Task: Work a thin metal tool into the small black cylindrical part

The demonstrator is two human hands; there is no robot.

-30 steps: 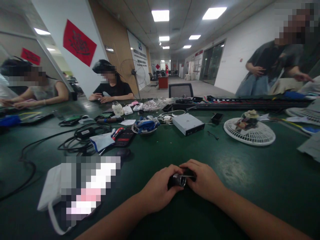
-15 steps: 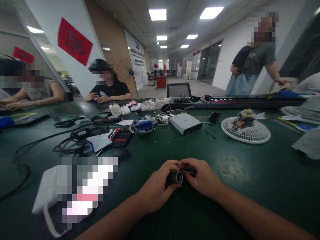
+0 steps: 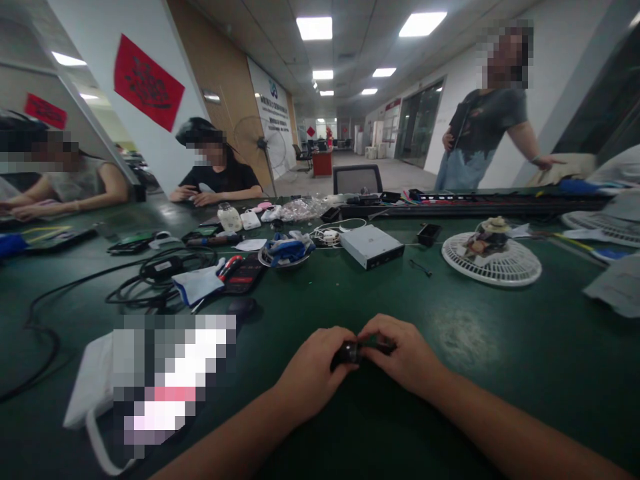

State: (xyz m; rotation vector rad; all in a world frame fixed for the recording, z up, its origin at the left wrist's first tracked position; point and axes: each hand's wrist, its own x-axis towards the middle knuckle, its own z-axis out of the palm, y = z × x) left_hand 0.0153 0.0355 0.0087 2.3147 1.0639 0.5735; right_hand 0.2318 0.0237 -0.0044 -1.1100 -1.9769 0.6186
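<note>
The left hand (image 3: 313, 373) and the right hand (image 3: 403, 357) were curled nearly shut and met around a small black object (image 3: 349, 355), which they held between them over the bench, with most of it hidden by the fingers. Ahead of the hands, the dark green workbench (image 3: 465, 327) showed a pale worn patch just beyond the right hand. Farther out it carried a flat silver metal box (image 3: 371, 247), a round white plastic fan grille (image 3: 493, 267) and a long black power strip (image 3: 475, 205). Ahead and to the side of the left hand lay a coiled black cable (image 3: 150, 280) and a shallow round metal dish (image 3: 284, 259) holding blue items. Well beyond the hands, a seated person (image 3: 217, 177) was across the bench, a standing person (image 3: 483, 113) was off to the right, and a red banner (image 3: 145, 81) hung on a white wall beneath bright rectangular ceiling lights (image 3: 314, 28)
</note>
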